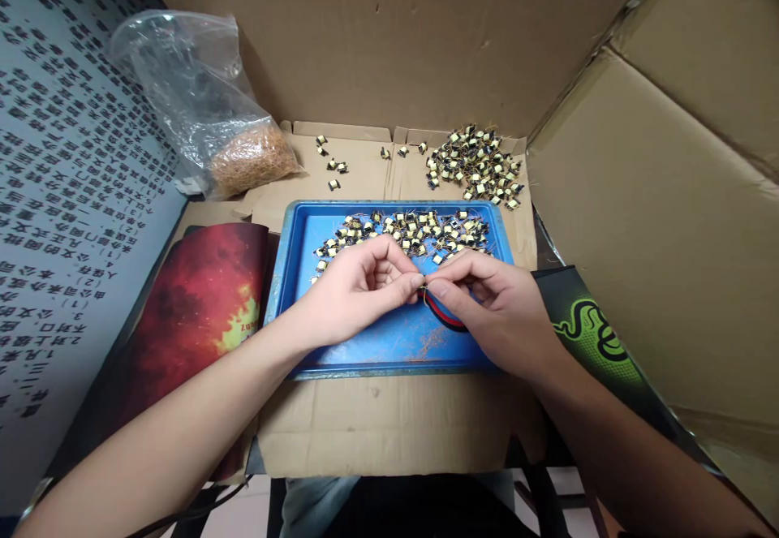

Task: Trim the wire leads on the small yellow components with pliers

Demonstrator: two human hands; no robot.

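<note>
My left hand (371, 286) and my right hand (490, 299) meet above the blue tray (346, 351), both with thumb and index finger pinched together. Between the fingertips is a small coil (424, 285), mostly hidden, with a thin copper-coloured wire end hanging just below. Under my right hand lies a red and black curved object (447, 316) on the tray floor, partly covered by the fingers. Many small coils wrapped in yellow tape, with black bases and fine wire ends, form a heap (414, 230) along the tray's far side. Copper-coloured wire scraps are scattered on the tray floor.
A larger pile of coils (478, 161) lies on cardboard behind the tray, with several loose ones to its left. A clear plastic bag (243, 157) holding copper-coloured bits stands back left. Red (200, 294) and black-green mats (590, 327) flank the tray; cardboard walls (395, 43) enclose it.
</note>
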